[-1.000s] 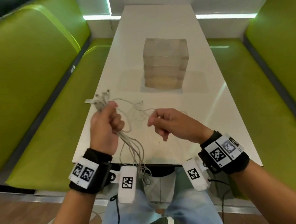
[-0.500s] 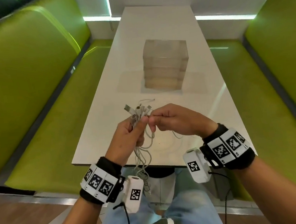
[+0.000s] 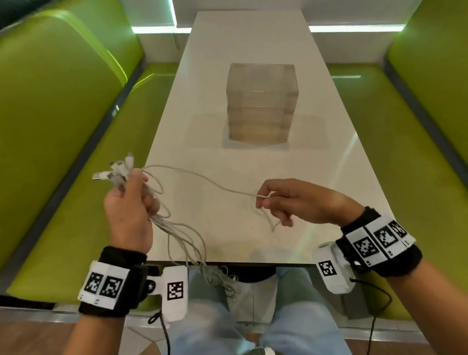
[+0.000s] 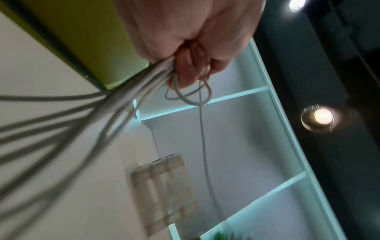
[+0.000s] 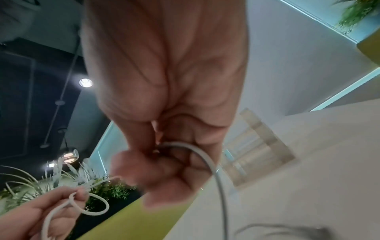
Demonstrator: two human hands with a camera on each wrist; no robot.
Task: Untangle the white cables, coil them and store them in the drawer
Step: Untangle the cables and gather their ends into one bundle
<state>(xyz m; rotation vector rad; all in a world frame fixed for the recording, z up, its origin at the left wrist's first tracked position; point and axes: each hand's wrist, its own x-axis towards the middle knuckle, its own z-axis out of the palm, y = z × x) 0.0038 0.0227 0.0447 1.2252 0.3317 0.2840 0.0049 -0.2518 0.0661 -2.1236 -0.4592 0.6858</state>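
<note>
Both hands hold cable above the white table [image 3: 322, 154]: the left hand [image 3: 128, 209] grips the bundle of white cables [image 3: 175, 231], plugs sticking up, while the right hand [image 3: 292, 201] pinches one strand [image 3: 208, 179] stretched between them. Farther back on the table stands the clear drawer unit [image 3: 262, 103], its drawers closed.

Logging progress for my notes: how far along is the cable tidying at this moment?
Early. Done: nothing coiled or stored. In hand: the left hand grips the bundle of white cables near their plugs, while the right hand pinches a single white strand drawn sideways. Left: untangling, coiling, and opening the translucent drawer unit, whose drawers look shut.
</note>
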